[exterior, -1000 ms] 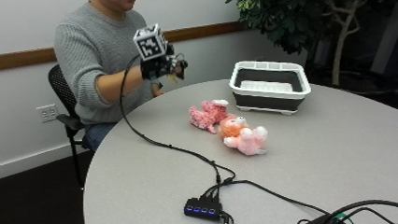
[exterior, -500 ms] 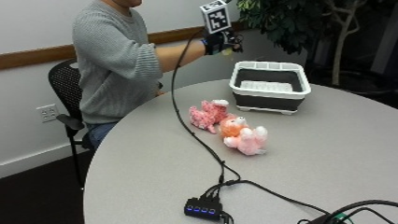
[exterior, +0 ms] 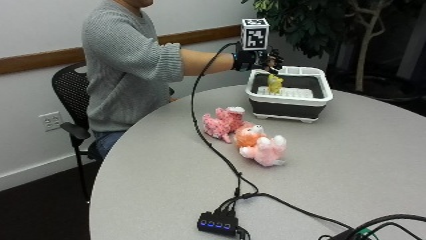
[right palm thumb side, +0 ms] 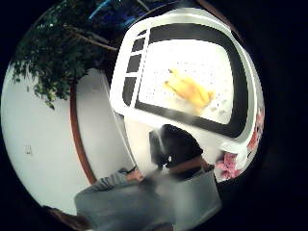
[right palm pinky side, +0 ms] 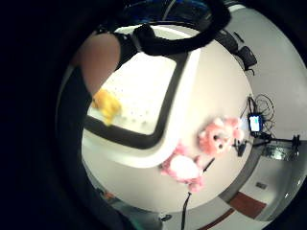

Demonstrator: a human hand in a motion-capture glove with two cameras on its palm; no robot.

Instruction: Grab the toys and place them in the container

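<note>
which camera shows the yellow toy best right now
The right thumb side palm view: the yellow toy shows whole against the container's white floor. The little finger side view has only a part of it, beside a finger. The outside view shows it small, under the right hand.

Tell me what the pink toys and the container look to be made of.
The pink toys look like plush: fuzzy, matte fur. The container seems to be rigid plastic: a smooth white rim, dark walls and a perforated white floor in the palm views.
</note>
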